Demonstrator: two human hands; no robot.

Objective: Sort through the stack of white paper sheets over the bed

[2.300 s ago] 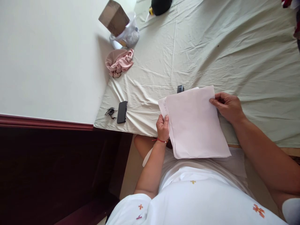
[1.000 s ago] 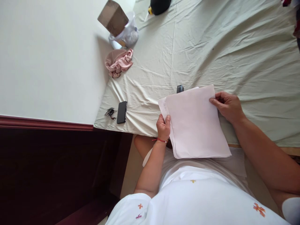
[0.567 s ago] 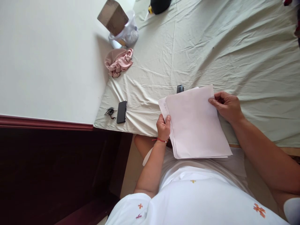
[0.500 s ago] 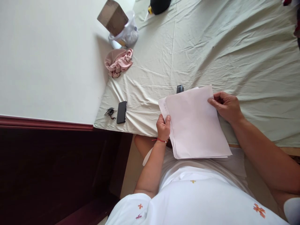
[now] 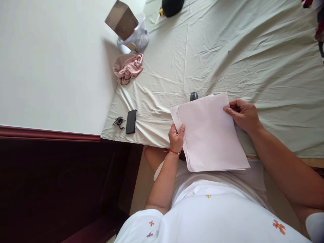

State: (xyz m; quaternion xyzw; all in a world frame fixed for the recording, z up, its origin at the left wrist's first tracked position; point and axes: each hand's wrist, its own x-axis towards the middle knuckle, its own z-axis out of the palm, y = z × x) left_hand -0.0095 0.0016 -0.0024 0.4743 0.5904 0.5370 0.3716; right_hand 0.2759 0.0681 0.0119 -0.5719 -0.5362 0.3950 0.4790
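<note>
A small stack of white paper sheets [image 5: 210,135] is held over my lap and the cloth's near edge. My left hand [image 5: 176,137] grips the stack's left edge, thumb on top and fingers underneath. At the upper right edge, my right hand [image 5: 243,114] pinches the paper between thumb and fingers. The top sheet looks blank; faint writing shows on a sheet beneath, along the upper left margin. Just beyond the paper's top edge lies a small black object [image 5: 193,96], partly covered, whose kind I cannot make out.
On the pale green cloth [image 5: 202,60] lie a black phone [image 5: 131,121], keys [image 5: 118,122] and bunched pink fabric [image 5: 128,68]. Farther back stand a clear container [image 5: 141,40] with a cardboard box [image 5: 122,20] in it, and a black rounded object [image 5: 172,6]. A white wall rises at left.
</note>
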